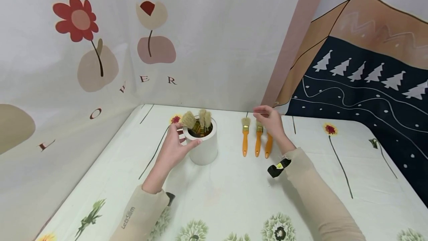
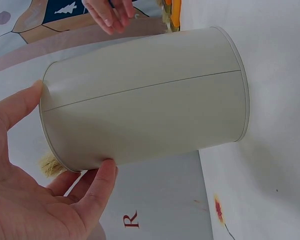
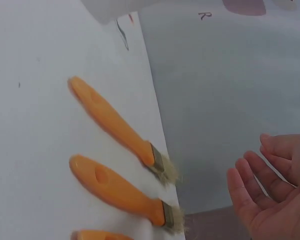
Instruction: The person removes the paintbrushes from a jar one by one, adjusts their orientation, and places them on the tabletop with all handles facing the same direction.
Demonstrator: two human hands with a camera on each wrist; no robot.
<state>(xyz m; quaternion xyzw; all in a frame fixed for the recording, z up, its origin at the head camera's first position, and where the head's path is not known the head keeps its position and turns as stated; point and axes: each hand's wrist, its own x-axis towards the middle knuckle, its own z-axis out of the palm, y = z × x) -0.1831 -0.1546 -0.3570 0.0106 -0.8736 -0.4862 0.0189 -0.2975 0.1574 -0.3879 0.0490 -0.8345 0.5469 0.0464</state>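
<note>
My left hand [image 1: 171, 147] holds a white cylindrical pot [image 1: 204, 152] by its upper edge, thumb on the near rim and fingers round the far left side. Paintbrushes [image 1: 202, 118] stand in the pot with pale bristles up; the rim hides their handles. To the right, three paintbrushes with orange handles lie in a row: a left one [image 1: 245, 140], a middle one [image 1: 258, 142] and a right one [image 1: 268, 147]. Above the bristle ends of the right pair hovers my right hand [image 1: 272, 124], fingers loosely bent with nothing in them. In the right wrist view that hand [image 3: 275, 195] is apart from the brushes.
A white cloth printed with flowers covers the table [image 1: 220, 192]. Right behind its back edge hangs a pale curtain [image 1: 214, 47] with printed flowers and letters. A dark cloth with white trees [image 1: 357, 73] hangs at the right.
</note>
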